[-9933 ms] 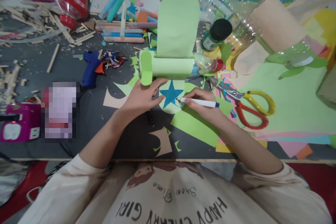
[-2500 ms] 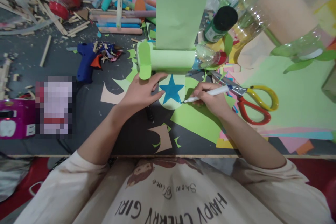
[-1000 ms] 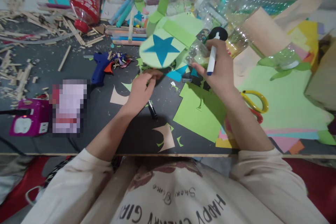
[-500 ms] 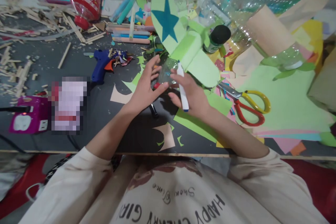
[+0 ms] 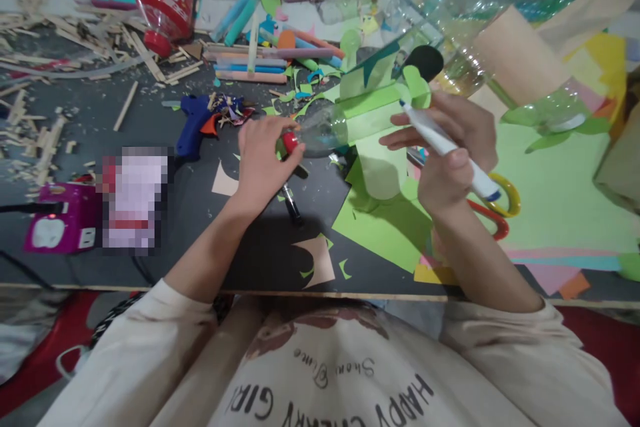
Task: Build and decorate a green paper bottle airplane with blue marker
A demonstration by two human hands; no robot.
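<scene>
A model plane made from a clear plastic bottle (image 5: 325, 130) with light green paper wings (image 5: 377, 167) is held above the dark table. My left hand (image 5: 263, 157) grips the bottle's red-capped nose end (image 5: 289, 142). My right hand (image 5: 453, 147) is closed on a white marker with a blue end (image 5: 447, 147), its fingers reaching toward the plane's green body. The blue star on the wing is turned mostly out of sight. A black marker cap (image 5: 291, 203) lies on the table under my left hand.
Scissors with red and yellow handles (image 5: 500, 210) lie behind my right hand on coloured paper sheets (image 5: 565, 200). A blue glue gun (image 5: 193, 123), wooden sticks (image 5: 75, 53), pastel tubes (image 5: 250, 60), a black-capped bottle (image 5: 425, 63), clear bottles and a purple box (image 5: 55, 230) crowd the table.
The plane was lifted off the table and turned about; the star wing swung away from view. My left hand moved from flat on the wing to gripping the red-capped nose.
</scene>
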